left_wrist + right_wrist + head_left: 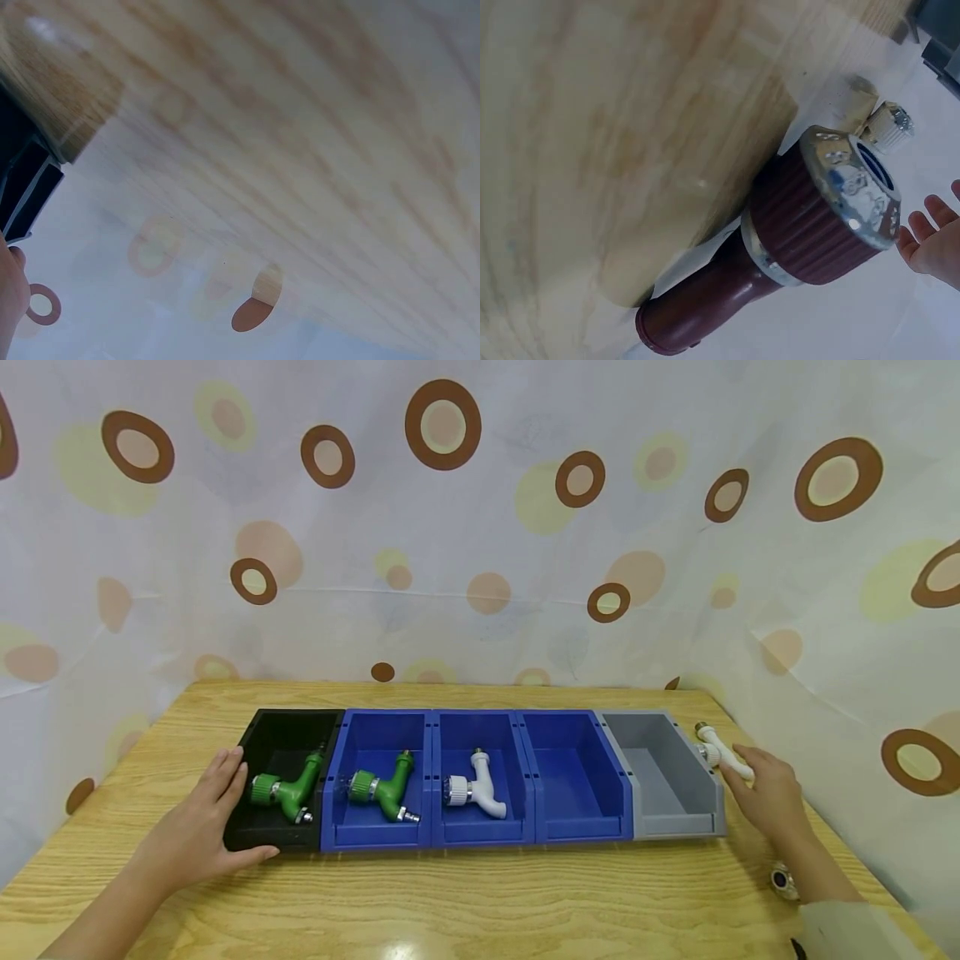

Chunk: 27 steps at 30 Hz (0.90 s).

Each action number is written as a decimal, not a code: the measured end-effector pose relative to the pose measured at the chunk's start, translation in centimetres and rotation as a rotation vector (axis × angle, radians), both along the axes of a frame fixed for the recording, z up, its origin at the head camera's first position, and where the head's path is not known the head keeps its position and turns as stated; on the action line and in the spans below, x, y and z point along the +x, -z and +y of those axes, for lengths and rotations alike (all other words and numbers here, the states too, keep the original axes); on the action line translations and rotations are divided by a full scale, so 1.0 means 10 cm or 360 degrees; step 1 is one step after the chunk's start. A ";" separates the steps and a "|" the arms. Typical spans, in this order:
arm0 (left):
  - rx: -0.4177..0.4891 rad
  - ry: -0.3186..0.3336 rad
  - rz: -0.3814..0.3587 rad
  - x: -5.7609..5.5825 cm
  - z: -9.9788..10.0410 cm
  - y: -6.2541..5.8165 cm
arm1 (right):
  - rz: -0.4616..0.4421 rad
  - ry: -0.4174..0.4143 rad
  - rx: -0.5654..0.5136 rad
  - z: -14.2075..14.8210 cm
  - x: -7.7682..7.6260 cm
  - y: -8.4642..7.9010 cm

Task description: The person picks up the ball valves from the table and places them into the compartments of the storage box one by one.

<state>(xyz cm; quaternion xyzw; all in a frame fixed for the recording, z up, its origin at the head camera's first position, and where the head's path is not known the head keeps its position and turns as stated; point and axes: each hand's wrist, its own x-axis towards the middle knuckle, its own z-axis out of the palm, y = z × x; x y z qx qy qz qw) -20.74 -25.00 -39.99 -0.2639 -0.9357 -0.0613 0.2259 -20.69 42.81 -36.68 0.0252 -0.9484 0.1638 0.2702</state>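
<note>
My left hand [198, 831] rests along the left side of the black bin [238, 837], fingers extended, thumb at its front edge. The black bin holds a green tap [296, 789]. At the far right, my right hand [768, 793] reaches to a white tap [716, 745] lying beside the grey bin [678, 827]. Thumb and fingers are spread on either side of its spout. In the right wrist view the loosely extended fingers [922, 225] lie below the white tap's ribbed knob [889, 129]. Close to that camera is a dark red tap [802, 217] with a shiny cap.
Three blue bins join the black and grey ones in a row. The left blue bin [375, 837] holds a green tap [390, 792], the middle blue bin [480, 833] a white tap [483, 789]. A patterned cloth [480, 527] stands behind the wooden table [465, 902].
</note>
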 end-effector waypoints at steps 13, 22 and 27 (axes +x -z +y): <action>0.0008 0.0012 0.0008 0.01 -0.01 0.01 | -0.0438 0.0057 0.0290 0.12 -0.25 0.08; 0.0009 0.0010 -0.0010 0.02 0.00 0.01 | -0.0712 0.0134 0.0270 0.17 -0.22 0.08; 0.0005 0.0014 0.0001 0.01 0.01 0.01 | -0.0859 0.0147 0.0280 0.25 -0.23 0.09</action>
